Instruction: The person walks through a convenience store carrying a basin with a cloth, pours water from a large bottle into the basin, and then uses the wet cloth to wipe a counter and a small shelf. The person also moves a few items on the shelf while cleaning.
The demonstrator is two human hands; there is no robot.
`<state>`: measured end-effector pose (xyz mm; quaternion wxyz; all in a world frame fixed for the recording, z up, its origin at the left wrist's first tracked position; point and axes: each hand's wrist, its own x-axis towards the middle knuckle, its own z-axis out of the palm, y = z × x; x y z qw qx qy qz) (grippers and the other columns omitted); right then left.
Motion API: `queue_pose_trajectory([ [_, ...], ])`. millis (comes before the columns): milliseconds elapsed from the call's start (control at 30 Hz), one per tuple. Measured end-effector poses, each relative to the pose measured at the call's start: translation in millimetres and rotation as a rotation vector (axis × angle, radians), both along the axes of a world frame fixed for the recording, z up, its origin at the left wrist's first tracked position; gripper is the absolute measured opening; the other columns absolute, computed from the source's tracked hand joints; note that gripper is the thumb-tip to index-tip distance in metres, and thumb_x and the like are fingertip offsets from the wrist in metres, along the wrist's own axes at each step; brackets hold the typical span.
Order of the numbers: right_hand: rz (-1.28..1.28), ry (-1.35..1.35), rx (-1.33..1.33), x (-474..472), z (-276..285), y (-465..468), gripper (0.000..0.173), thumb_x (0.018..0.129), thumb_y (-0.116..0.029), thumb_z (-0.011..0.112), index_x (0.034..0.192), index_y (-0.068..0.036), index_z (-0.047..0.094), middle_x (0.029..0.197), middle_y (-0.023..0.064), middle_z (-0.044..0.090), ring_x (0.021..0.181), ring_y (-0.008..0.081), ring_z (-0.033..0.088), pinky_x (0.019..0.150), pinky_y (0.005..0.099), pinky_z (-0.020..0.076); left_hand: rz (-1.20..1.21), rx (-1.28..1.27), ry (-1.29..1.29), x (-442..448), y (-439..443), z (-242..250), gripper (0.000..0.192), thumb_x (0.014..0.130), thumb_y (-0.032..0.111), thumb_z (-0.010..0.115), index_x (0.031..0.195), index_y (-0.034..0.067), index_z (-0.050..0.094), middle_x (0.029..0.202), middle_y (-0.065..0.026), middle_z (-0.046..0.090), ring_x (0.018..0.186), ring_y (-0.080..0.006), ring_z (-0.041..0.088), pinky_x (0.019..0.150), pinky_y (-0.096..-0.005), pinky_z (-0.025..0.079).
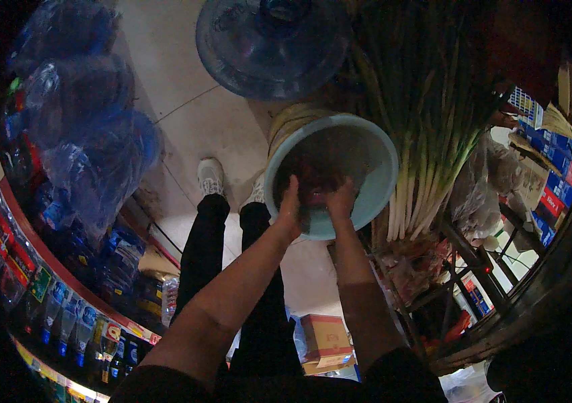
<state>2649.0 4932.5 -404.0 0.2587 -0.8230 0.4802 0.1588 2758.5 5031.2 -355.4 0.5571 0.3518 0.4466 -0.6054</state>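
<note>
Both of my hands reach down into a pale turquoise plastic bucket (389,166) that leans toward me. My left hand (290,206) is by its near left wall, thumb up. Further right, my right hand (342,199) is inside the bucket with its fingers bent inward. Dark reddish contents (316,194) lie between the hands, too dim to name. My fingertips are lost in the shadow, so any grip on the contents cannot be made out. Just right of the rim stands a bundle of long green onions (417,171), white ends toward me.
Beyond the bucket is a large translucent blue water jug (265,65). Plastic-wrapped goods (89,121) and a shelf of bottles (71,317) line the left. A dark metal rack (467,247) stands right. A cardboard box (326,335) sits on the tiled floor (200,116).
</note>
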Motion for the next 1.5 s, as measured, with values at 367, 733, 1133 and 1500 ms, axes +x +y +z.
queue_pose_trajectory([
  [367, -0.754, -0.506, 0.893, 7.1, 118.6, -4.0, 0.041, 0.083, -0.028, 0.065, 0.114, -0.005, 0.053, 0.104, 0.0061, 0.057, 0.097, 0.0212, 0.056, 0.086, 0.0310, 0.0456, -0.414, -0.201, -0.203, -4.9, -4.0, 1.7, 0.050, 0.089, 0.043, 0.053, 0.127, 0.012, 0.044, 0.118, -0.0079, 0.054, 0.102, -0.0216, 0.054, 0.083, -0.0356, 0.046],
  [733, -0.883, -0.458, 1.051, 34.5, 125.3, -9.4, 0.029, 0.084, -0.022, 0.060, 0.108, -0.006, 0.058, 0.107, 0.0042, 0.058, 0.099, 0.0162, 0.054, 0.085, 0.0287, 0.0436, -0.596, -0.606, -0.019, 22.0, -5.9, 49.6, 0.045, 0.079, 0.023, 0.065, 0.117, 0.006, 0.047, 0.102, -0.0054, 0.055, 0.089, -0.0139, 0.055, 0.076, -0.0284, 0.048],
  [1133, -0.108, -0.072, 0.615, 55.5, 69.6, -11.5, 0.022, 0.086, -0.013, 0.051, 0.104, -0.005, 0.061, 0.095, 0.0074, 0.064, 0.089, 0.0159, 0.060, 0.078, 0.0286, 0.0464, -1.172, -0.472, -1.121, -60.4, -3.3, -53.9, 0.030, 0.071, 0.025, 0.070, 0.091, 0.004, 0.063, 0.091, -0.0193, 0.063, 0.080, -0.0333, 0.062, 0.071, -0.0415, 0.049],
  [1500, -1.132, -1.019, 1.519, 40.1, 102.7, -25.1, 0.055, 0.086, -0.033, 0.060, 0.133, -0.012, 0.040, 0.106, 0.0163, 0.059, 0.113, 0.0265, 0.048, 0.086, 0.0451, 0.0480, -0.501, -0.595, 0.236, 10.6, -18.0, 79.7, 0.018, 0.082, 0.029, 0.060, 0.082, 0.013, 0.053, 0.054, 0.0055, 0.036, 0.043, -0.0054, 0.030, 0.036, -0.0203, 0.023],
])
